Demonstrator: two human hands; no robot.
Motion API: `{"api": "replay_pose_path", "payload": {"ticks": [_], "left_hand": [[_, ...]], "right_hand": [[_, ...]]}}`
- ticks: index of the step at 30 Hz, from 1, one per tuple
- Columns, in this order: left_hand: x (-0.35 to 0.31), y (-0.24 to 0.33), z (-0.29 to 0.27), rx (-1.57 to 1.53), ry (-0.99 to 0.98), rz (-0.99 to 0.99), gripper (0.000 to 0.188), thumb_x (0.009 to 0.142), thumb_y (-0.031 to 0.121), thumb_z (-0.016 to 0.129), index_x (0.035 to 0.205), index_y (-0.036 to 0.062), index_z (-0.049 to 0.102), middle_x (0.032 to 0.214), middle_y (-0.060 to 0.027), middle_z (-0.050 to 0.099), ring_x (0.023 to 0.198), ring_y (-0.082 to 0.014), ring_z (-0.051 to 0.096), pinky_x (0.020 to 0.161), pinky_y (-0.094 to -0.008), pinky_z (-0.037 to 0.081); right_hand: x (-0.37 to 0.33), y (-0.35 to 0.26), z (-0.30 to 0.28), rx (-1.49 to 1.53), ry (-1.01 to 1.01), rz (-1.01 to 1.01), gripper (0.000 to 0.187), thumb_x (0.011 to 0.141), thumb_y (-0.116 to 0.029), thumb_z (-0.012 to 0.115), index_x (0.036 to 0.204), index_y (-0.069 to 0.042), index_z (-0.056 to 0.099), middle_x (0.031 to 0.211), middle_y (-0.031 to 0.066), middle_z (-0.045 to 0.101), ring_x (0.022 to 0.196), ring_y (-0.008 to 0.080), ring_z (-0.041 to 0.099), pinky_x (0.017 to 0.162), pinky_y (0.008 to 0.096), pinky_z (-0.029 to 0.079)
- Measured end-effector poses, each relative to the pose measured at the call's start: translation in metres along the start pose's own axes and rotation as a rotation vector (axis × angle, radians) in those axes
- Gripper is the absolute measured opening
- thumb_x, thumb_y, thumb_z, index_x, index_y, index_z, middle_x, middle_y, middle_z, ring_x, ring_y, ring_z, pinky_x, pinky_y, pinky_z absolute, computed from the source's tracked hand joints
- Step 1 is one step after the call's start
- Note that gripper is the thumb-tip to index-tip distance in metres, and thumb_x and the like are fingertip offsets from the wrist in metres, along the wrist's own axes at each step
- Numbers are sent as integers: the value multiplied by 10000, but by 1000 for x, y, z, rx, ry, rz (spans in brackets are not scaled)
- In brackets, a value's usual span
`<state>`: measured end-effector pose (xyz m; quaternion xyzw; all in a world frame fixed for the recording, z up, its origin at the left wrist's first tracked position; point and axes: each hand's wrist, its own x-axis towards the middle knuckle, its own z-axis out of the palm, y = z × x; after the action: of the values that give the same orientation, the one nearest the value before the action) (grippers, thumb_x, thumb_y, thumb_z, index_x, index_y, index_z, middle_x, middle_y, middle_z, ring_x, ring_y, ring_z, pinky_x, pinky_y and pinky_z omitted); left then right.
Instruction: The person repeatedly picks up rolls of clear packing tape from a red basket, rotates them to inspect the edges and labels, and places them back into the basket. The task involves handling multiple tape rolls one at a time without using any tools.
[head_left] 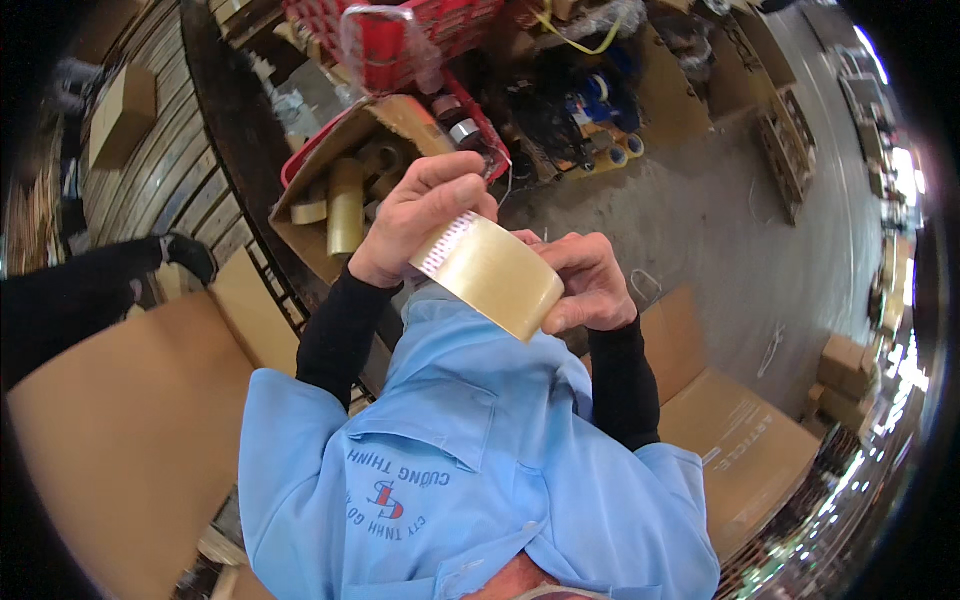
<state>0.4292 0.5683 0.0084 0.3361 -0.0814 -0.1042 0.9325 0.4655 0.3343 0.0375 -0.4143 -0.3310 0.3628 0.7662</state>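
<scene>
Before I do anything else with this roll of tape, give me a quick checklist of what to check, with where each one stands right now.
1. Roll of tape held in both hands: ok.
2. Left hand gripping the roll's upper edge: ok.
3. Right hand fingers on the roll's side: ok.
4. Loose end of the tape found and lifted: cannot tell.
5. Spare rolls in the open box ahead: ok.
6. Flat cardboard at the left within view: ok.

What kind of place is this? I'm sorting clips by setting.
Probably a packing area in a warehouse or workshop: both hands hold a tape roll, flat cartons lie around, and a red crate of tape rolls stands on the concrete floor.
</scene>
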Motion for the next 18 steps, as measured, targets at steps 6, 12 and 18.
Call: {"api": "replay_pose_path", "payload": {"ticks": [6, 12, 18], "left_hand": [[17, -32, 0, -109, -79, -18, 278, 1055, 256, 514, 1302, 205, 631, 786, -123, 598, 733, -230, 596, 676, -363, 507], [31, -52, 21, -273, 109, -52, 316, 1083, 381, 430, 1275, 242, 640, 557, 5, 423, 559, -193, 501, 572, -372, 467], [33, -63, 21, -36, 84, -46, 297, 1075, 396, 445, 1217, 227, 645, 594, 6, 467, 603, -190, 509, 667, -391, 476]], "right_hand": [[-23, -27, 28, 107, 335, 152, 378, 829, -122, 800, 1126, 78, 676, 1087, 112, 705, 1002, 147, 644, 877, 298, 511], [-34, -41, 36, 110, 433, 127, 431, 886, -173, 756, 1219, 71, 632, 1083, 92, 703, 947, 119, 657, 848, 290, 528], [-43, -34, 35, 82, 570, 107, 409, 867, -231, 752, 1142, 62, 676, 977, 88, 714, 867, 112, 659, 787, 261, 530]]}}
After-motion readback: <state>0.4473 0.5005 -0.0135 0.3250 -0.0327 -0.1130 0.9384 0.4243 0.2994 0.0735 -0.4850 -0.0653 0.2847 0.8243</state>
